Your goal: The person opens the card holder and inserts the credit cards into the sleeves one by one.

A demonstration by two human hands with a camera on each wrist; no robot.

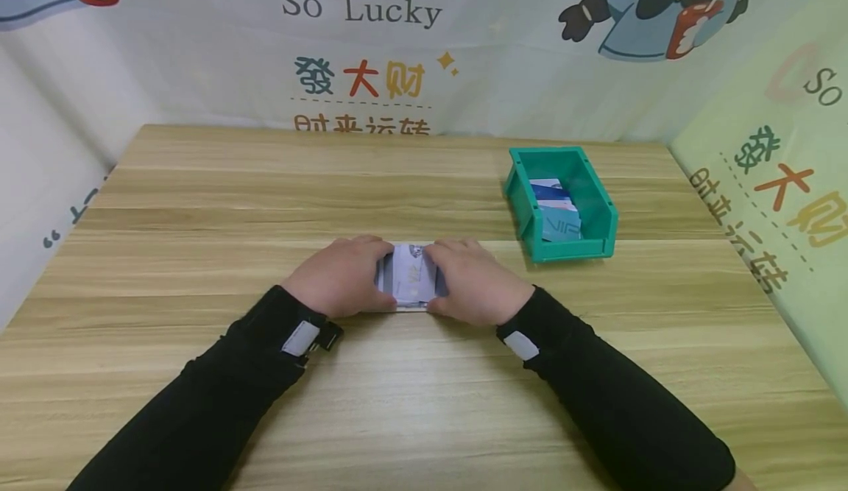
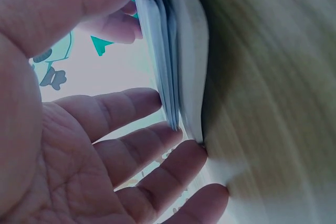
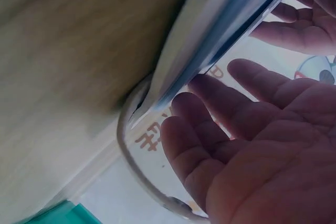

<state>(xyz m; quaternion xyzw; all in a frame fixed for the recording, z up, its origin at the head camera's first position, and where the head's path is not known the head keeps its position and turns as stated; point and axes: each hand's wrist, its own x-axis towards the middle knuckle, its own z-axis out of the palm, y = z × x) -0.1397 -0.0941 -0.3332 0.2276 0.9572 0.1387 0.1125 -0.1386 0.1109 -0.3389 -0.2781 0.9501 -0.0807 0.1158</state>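
You have both hands on a small stack of cards (image 1: 412, 274), which lies in front of you near the middle of the wood-grain surface (image 1: 397, 403). Your left hand (image 1: 341, 276) pinches its left end, thumb on the near edge and fingers on the far edge. Your right hand (image 1: 480, 283) holds the right end the same way, so the two face each other with the printed top card showing between them. From the left wrist, you can see several thin layers lying on a thicker, pale base (image 2: 192, 56) with a rounded corner; your fingertips touch the edges of both. From the right wrist, a pale loop (image 3: 128, 150) curves out beside the base; where it joins is hard to tell.

Beyond your right hand, well apart from the stack, stands a green bin (image 1: 573, 249). Inside it lie more cards (image 1: 561, 224), the nearest a teal one marked VIP. You wear black sleeves (image 1: 192, 403), each with a white patch (image 1: 301, 338) near the wrist. A printed backdrop (image 1: 517, 101) hangs behind the surface, with the words "So Lucky", coloured characters and cartoon figures.
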